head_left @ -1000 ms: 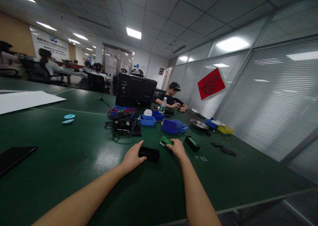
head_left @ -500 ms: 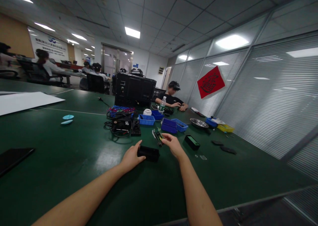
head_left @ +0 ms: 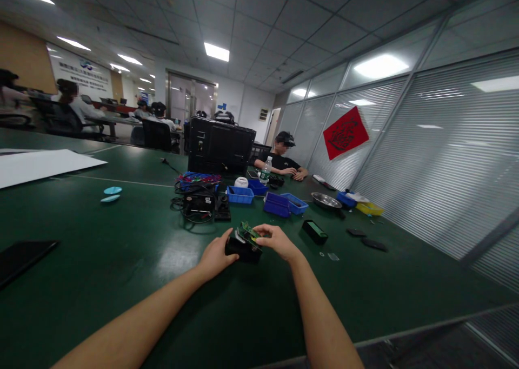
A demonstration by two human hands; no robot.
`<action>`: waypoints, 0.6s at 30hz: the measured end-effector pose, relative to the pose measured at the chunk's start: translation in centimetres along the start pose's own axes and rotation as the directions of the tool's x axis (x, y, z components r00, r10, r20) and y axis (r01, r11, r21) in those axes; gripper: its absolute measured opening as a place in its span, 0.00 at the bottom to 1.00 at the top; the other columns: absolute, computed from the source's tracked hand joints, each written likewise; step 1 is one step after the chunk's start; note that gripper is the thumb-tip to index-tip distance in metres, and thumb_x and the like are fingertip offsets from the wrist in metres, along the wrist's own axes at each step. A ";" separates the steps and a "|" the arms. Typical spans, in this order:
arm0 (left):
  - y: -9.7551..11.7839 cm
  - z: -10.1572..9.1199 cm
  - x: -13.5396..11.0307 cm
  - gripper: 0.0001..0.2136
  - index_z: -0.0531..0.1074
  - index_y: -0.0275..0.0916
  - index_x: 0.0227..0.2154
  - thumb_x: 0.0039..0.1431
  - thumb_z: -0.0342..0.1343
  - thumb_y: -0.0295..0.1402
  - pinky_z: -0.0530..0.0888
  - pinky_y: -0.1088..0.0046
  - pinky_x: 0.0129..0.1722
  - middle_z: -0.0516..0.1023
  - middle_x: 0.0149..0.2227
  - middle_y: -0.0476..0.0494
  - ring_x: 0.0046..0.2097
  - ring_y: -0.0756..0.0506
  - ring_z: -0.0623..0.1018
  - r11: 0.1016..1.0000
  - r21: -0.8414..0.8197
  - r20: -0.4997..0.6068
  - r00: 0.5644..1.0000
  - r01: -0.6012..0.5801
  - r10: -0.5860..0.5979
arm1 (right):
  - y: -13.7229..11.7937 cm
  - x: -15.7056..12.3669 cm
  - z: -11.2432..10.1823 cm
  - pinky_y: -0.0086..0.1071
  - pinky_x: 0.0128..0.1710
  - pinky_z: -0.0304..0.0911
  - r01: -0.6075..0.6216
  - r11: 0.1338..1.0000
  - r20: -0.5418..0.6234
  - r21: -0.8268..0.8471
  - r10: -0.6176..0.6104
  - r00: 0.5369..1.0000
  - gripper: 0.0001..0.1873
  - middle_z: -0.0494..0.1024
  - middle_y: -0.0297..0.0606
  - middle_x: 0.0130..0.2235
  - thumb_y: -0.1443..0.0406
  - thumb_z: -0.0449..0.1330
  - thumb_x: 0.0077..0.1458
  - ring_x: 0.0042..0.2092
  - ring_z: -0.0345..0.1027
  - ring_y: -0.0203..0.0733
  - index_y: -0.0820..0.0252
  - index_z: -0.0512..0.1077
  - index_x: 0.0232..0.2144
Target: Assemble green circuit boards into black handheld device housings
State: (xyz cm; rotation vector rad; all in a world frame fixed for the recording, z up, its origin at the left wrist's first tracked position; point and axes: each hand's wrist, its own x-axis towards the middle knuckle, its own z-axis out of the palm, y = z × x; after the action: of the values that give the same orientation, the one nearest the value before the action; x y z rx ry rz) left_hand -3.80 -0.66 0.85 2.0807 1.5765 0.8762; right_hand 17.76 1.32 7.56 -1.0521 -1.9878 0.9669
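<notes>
My left hand [head_left: 218, 252] grips the left end of a black plastic case [head_left: 248, 254] on the green table, thumb in front and fingers behind. Between thumb and fingers of my right hand [head_left: 276, 241] is a green circuit board [head_left: 248, 232], tilted over the case's upper side. A pale part shows along the board's left edge and a bit of yellow near my fingertips. Whether the board touches the inside of the case I cannot tell. To the right lies another black case [head_left: 314, 231] with a green top face.
Past my hands stand a black device with cables [head_left: 198, 205], blue bins [head_left: 240, 195], a water bottle [head_left: 265, 170] and a metal bowl [head_left: 325, 200]. Small clear pieces [head_left: 333, 257] and flat black pieces [head_left: 373, 244] lie right. Across the table a person [head_left: 284, 160] sits.
My right hand has carried the circuit board left and slightly down, from beside the black case to over it. My left hand keeps hold of the case.
</notes>
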 end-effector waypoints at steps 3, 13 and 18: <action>-0.1 0.0 0.0 0.37 0.51 0.41 0.57 0.42 0.58 0.36 0.65 0.70 0.44 0.72 0.43 0.42 0.45 0.43 0.71 1.000 0.006 -0.007 1.000 -0.010 0.010 | -0.1 0.0 0.2 0.30 0.36 0.58 -0.004 1.000 0.024 -0.004 0.004 1.000 0.19 0.71 0.34 0.32 0.61 0.63 0.41 0.34 0.61 0.36 0.62 0.72 0.38; -0.2 0.0 0.0 0.36 0.50 0.41 0.57 0.43 0.57 0.35 0.65 0.70 0.44 0.72 0.44 0.42 0.45 0.44 0.71 1.000 -0.016 0.004 1.000 -0.003 0.003 | 0.2 0.3 0.8 0.28 0.32 0.56 -0.038 0.993 0.012 -0.116 0.040 0.999 0.18 0.70 0.33 0.31 0.65 0.63 0.39 0.33 0.60 0.35 0.61 0.72 0.37; 0.0 0.0 0.0 0.36 0.50 0.40 0.57 0.43 0.57 0.35 0.64 0.71 0.45 0.72 0.44 0.42 0.46 0.44 0.71 1.000 -0.008 0.011 1.000 0.001 -0.001 | 0.2 0.4 1.2 0.28 0.33 0.57 -0.033 0.979 0.020 -0.202 0.038 0.999 0.18 0.69 0.34 0.32 0.66 0.64 0.38 0.33 0.61 0.35 0.61 0.72 0.36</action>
State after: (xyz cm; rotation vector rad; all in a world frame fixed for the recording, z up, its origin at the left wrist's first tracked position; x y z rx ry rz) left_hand -3.84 -0.62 0.88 2.0753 1.5661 0.8670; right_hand 16.64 1.39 6.84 -1.1943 -2.1272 0.8114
